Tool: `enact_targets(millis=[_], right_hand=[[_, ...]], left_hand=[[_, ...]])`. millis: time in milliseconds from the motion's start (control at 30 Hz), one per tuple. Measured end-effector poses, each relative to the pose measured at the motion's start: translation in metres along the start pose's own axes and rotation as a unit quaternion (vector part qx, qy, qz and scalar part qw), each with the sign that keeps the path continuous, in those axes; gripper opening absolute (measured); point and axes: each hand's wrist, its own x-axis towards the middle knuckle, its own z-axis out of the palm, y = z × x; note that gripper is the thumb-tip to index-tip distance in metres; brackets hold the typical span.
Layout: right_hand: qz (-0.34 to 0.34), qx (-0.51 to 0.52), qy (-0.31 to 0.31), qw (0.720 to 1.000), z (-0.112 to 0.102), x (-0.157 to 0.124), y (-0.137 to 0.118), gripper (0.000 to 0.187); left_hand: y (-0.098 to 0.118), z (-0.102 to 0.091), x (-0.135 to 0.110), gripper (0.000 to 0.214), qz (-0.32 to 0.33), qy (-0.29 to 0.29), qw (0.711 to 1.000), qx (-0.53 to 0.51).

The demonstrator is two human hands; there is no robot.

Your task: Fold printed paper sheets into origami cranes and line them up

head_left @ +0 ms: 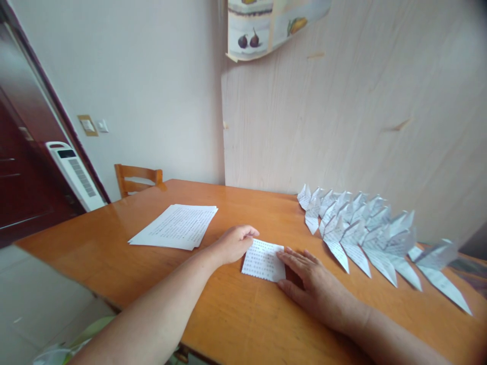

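Observation:
A small square of folded printed paper (264,260) lies on the wooden table, its lower edge zigzag-cut. My left hand (236,244) is closed at the paper's upper left corner, fingertips curled together on its edge. Stretched out fairly flat, my right hand (310,284) rests at the right edge, with fingertips on the paper and the thumb by its lower right corner. To the left is a stack of printed sheets (175,226). Rows of folded paper pieces (359,223) with upright points stand on the right.
The wooden table (224,314) spans the view, its near left edge dropping to a tiled floor. A wooden chair (139,178) stands at the far left edge. Behind the table rises a pale board wall (323,121) with a fruit poster (266,25). A white heater-like appliance (78,177) stands beside the door.

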Motion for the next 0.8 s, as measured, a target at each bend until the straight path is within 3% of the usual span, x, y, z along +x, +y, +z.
enact_targets(millis=[233,433,633,800], right_hand=[[-0.002,0.015,0.011,1.000,-0.001,0.000,-0.002,0.056],[0.009,0.024,0.033,0.999,0.008,0.000,0.005,0.056],[0.047,0.065,0.086,0.993,0.013,-0.001,0.008,0.076],[0.107,0.196,0.106,0.969,0.016,-0.001,0.010,0.091]], left_hand=[[-0.005,0.001,0.002,0.028,0.010,-0.007,0.999,-0.050],[0.002,0.001,0.003,0.024,-0.018,0.049,0.984,-0.169],[0.007,-0.002,0.001,0.032,-0.040,0.063,0.958,-0.278],[0.006,-0.003,0.004,0.035,-0.027,0.060,0.932,-0.356]])
